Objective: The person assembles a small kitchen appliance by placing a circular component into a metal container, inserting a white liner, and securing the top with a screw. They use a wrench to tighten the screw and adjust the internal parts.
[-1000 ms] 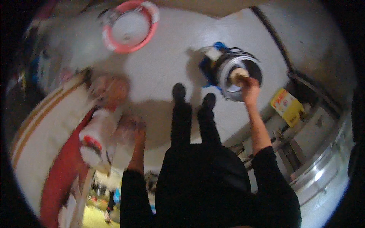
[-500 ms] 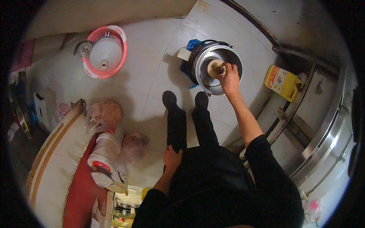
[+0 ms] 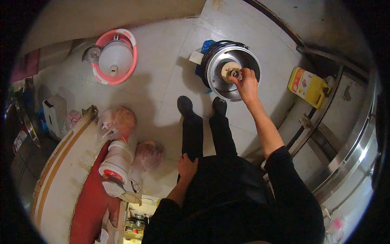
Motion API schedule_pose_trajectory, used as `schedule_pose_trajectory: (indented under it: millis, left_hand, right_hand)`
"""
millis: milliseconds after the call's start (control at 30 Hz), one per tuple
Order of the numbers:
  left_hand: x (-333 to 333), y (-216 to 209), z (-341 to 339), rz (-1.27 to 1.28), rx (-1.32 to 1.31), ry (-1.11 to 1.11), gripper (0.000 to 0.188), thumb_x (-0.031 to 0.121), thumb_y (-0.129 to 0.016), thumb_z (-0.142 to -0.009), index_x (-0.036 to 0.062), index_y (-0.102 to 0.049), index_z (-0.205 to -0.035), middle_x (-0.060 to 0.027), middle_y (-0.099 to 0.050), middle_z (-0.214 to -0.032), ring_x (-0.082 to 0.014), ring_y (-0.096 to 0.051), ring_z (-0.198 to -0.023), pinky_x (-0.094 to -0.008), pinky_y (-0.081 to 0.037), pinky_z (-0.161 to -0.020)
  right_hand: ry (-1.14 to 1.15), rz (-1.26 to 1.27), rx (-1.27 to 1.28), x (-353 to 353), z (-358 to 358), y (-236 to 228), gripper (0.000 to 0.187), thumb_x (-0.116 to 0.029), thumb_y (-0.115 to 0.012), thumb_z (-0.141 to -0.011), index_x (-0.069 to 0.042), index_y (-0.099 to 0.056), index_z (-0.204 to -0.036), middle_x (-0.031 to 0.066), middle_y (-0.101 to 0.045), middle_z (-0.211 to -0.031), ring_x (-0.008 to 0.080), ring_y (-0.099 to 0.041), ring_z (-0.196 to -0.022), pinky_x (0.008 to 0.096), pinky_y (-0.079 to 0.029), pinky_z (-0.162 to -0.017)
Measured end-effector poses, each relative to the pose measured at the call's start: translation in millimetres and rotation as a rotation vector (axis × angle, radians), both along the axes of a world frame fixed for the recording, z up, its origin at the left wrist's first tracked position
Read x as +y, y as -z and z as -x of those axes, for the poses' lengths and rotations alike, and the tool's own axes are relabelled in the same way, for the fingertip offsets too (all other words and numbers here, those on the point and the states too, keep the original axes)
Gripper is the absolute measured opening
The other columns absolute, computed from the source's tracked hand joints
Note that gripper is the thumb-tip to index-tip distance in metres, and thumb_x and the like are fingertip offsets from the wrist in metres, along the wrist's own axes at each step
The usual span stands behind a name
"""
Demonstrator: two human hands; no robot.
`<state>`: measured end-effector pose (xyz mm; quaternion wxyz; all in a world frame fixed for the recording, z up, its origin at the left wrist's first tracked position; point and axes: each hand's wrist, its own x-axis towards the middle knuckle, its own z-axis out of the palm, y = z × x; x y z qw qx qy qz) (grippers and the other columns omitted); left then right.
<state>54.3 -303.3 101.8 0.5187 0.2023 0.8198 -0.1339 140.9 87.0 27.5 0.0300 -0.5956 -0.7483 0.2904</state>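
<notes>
My right hand (image 3: 246, 86) reaches into a round, shiny metal bowl (image 3: 253, 61) that forms the top of a dark-bodied machine standing on the floor. Its fingers are closed around a small metal knob-like piece (image 3: 235, 74), which sits over the middle of a pale beige disc (image 3: 228, 68) inside the bowl. Part of that piece is covered by my fingertips. My left hand (image 3: 187, 167) lies on my left thigh, away from the bowl, its fingers resting against the dark trousers.
A pink basin (image 3: 134, 40) with a grey-white funnel-shaped cover (image 3: 117, 55) stands at the far left. To the right is a yellow jug (image 3: 306, 87) by a metal frame. Bagged bundles (image 3: 149, 154) and white tubs (image 3: 115, 164) are at lower left, near a cream-coloured panel (image 3: 65, 166).
My view has shifted slightly, so everything sits a little to the right. My right hand's fingers have moved slightly around the metal piece; my left hand stays on my thigh.
</notes>
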Motion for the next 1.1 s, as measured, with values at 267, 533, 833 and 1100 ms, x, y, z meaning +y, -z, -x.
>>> schedule_pose_trajectory:
  millis: [267, 533, 833, 1100]
  left_hand:
    - [4, 2, -1, -0.016, 0.035, 0.047, 0.061, 0.042, -0.068, -0.077, 0.0003, -0.049, -0.118, -0.0222, -0.055, -0.110, -0.0385, -0.056, -0.101, -0.0463, -0.048, -0.084]
    - [14, -1, 4, 0.054, -0.025, 0.028, 0.072, 0.045, -0.067, -0.077, 0.0002, -0.045, -0.129, -0.0228, -0.053, -0.118, -0.0380, -0.054, -0.108, -0.0469, -0.047, -0.089]
    - [20, -2, 5, 0.118, -0.034, 0.006, 0.072, 0.047, -0.066, -0.078, 0.0025, -0.044, -0.129, -0.0205, -0.051, -0.123, -0.0374, -0.052, -0.112, -0.0464, -0.045, -0.092]
    - [24, 0, 9, 0.087, -0.036, 0.000, 0.070, 0.046, -0.067, -0.077, -0.0001, -0.047, -0.126, -0.0215, -0.051, -0.122, -0.0376, -0.053, -0.111, -0.0454, -0.046, -0.092]
  right_hand:
    - [-0.275, -0.097, -0.145, 4, 12, -15, 0.027, -0.021, -0.069, -0.079, -0.004, -0.061, -0.099, 0.0191, -0.062, -0.097, 0.0371, -0.064, -0.081, 0.0464, -0.052, -0.071]
    - [-0.049, 0.100, -0.286, 7, 23, -9, 0.020, -0.016, -0.062, -0.080, -0.011, -0.064, -0.099, 0.0167, -0.060, -0.094, 0.0359, -0.063, -0.085, 0.0434, -0.052, -0.071]
    - [-0.374, -0.176, 0.089, 5, 3, 0, 0.025, -0.002, -0.059, -0.072, -0.009, -0.066, -0.095, 0.0105, -0.060, -0.095, 0.0340, -0.062, -0.084, 0.0413, -0.052, -0.072]
    - [-0.079, 0.020, -0.123, 6, 12, -5, 0.026, -0.023, -0.069, -0.079, -0.003, -0.063, -0.093, 0.0197, -0.063, -0.091, 0.0368, -0.064, -0.079, 0.0435, -0.052, -0.069]
